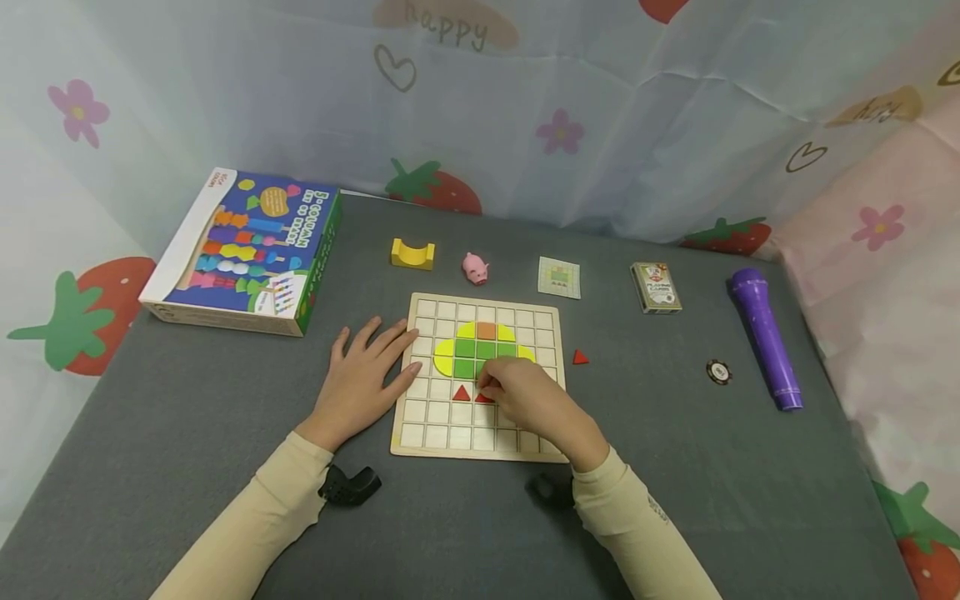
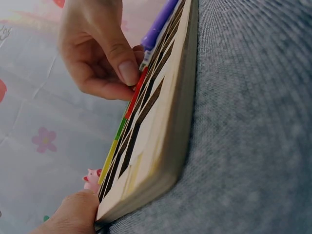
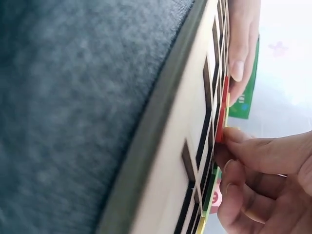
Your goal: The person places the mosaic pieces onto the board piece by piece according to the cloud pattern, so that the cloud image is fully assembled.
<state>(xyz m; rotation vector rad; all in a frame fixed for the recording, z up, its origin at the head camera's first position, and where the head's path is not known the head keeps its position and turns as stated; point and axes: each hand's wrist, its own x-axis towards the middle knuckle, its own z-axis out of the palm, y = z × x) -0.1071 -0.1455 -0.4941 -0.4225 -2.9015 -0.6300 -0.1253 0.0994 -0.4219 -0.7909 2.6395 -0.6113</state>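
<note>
A wooden grid board (image 1: 427,435) lies flat on the grey table. Green squares (image 1: 465,348), an orange square (image 1: 486,332) and rounded yellow pieces (image 1: 444,358) fill its upper middle cells. My left hand (image 1: 362,379) rests spread at the board's left edge, fingertips on the frame. Over the board's centre, my right hand (image 1: 534,402) pinches a red triangle (image 1: 483,398) between thumb and fingers, low at a cell below the green squares. Another red triangle (image 1: 461,393) sits in the cell to its left. One more red triangle (image 1: 581,357) lies on the table, right of the board.
Behind the board stand a yellow arched block (image 1: 412,255), a pink pig figure (image 1: 475,268) and a small pattern card (image 1: 559,277). A game box (image 1: 247,250) lies at left. Rightward are a playing-card box (image 1: 656,288), a round chip (image 1: 718,372) and a purple tube (image 1: 767,340).
</note>
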